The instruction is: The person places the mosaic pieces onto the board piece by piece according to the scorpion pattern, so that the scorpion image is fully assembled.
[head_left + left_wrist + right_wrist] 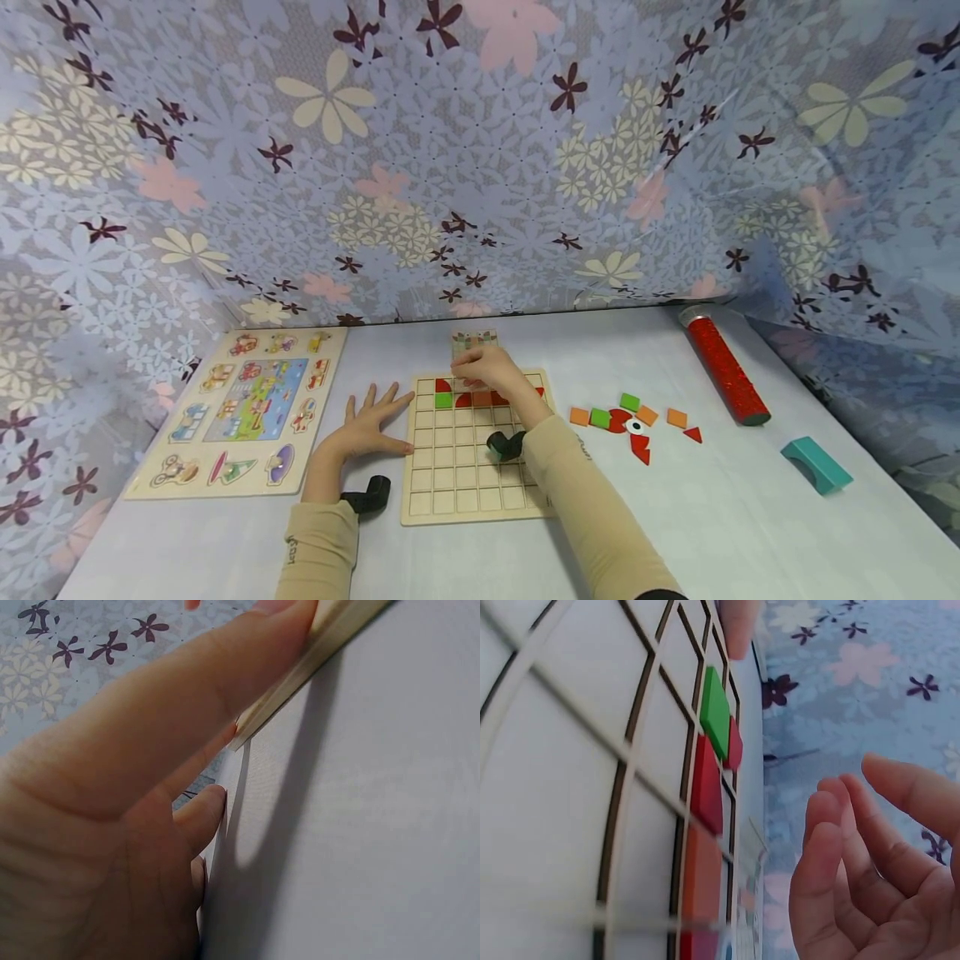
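Note:
A wooden grid board (pixel 465 479) lies on the table with several coloured pieces in its upper rows. Among them are a green square (pixel 443 401), red rounded pieces and an orange square (pixel 701 877). My left hand (pixel 367 427) rests at the board's left side, fingers spread; its thumb (pixel 247 652) touches the board's edge. Over the board's far rows hovers my right hand (pixel 491 371), its fingers loosely bent. In the right wrist view a gap shows between thumb and fingertips, with nothing held there. Just beyond that hand is a small pattern card (pixel 474 337), partly covered.
Right of the board lie loose pieces: green squares (pixel 630 402), orange squares (pixel 677 417), red shapes and a round eye piece (pixel 635 427). Farther right are a red glittery tube (pixel 727 367) and a teal arch block (pixel 817 464). A picture puzzle board (pixel 247 483) lies at left.

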`<state>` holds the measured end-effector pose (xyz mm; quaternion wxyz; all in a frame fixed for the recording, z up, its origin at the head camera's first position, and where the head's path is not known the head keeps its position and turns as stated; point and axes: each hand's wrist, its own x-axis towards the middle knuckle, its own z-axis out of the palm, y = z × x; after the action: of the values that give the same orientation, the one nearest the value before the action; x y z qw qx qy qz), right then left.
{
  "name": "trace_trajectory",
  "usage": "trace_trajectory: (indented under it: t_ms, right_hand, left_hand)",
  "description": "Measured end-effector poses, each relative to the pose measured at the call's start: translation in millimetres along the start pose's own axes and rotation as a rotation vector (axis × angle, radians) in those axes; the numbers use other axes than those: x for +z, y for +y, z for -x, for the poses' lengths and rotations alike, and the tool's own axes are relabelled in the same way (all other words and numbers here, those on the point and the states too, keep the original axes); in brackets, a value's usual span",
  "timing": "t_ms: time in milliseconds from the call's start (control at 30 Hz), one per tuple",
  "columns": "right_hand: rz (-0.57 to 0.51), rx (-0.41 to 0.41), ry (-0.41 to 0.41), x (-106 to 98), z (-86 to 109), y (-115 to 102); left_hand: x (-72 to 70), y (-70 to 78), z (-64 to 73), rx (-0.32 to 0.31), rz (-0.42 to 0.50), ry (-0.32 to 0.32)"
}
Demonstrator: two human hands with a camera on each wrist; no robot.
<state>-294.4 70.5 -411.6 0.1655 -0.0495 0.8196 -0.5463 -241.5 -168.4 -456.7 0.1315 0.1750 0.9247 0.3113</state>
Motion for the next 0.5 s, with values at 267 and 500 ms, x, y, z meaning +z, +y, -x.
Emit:
trace_trajectory:
  t_ms: [267, 500]
  right_hand:
    - [-0.026, 0.004, 0.031, -28, 14.5, 12]
    - [0.007, -0.001, 0.048, -55, 29.9, 26]
  left_hand:
    - [-0.2, 1.9, 0.7, 0.001, 0.001, 0.007]
    - [0.1, 1.3, 0.2, -0.001, 0.002, 0.001]
